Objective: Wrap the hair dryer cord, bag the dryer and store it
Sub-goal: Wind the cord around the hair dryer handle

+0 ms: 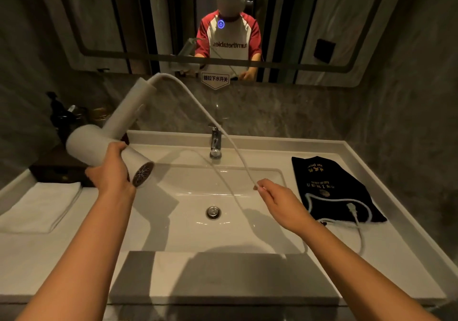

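My left hand (112, 168) grips the barrel of a white hair dryer (91, 142) above the left side of the sink, its handle pointing up and away. The white cord (210, 119) arcs from the handle end down to my right hand (275, 194), which pinches it over the basin. Past my right hand the cord trails to the right, and its plug (351, 208) lies on a flat black drawstring bag (329, 187) with gold lettering on the right of the counter.
A white sink (247, 231) with a chrome faucet (215, 142) and drain sits in the middle. A folded white towel (39, 206) lies at the left, dark bottles and a tray behind it. A mirror hangs on the wall ahead.
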